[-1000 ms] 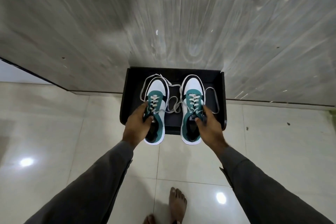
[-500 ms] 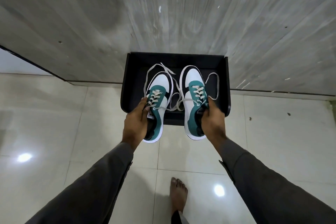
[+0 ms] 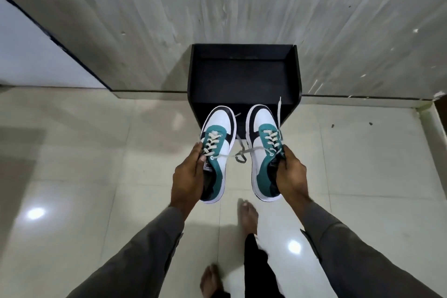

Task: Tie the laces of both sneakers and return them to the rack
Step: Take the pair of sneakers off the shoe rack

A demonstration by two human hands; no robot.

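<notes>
I hold two white, teal and black sneakers in the air in front of the black rack. My left hand grips the left sneaker at its collar. My right hand grips the right sneaker the same way. Both toes point toward the rack. The grey laces hang loose and untied between the shoes, and one end sticks up beside the right shoe. The rack's top shelf holds nothing.
The rack stands against a grey wood-grain wall. Glossy pale floor tiles stretch all around. My bare feet are on the tiles just below the shoes. A white panel lies at the far left.
Both hands have lifted the sneakers off the rack's shelf and drawn them back toward me. The laces have slid off the shelf and now dangle. I have stepped back.
</notes>
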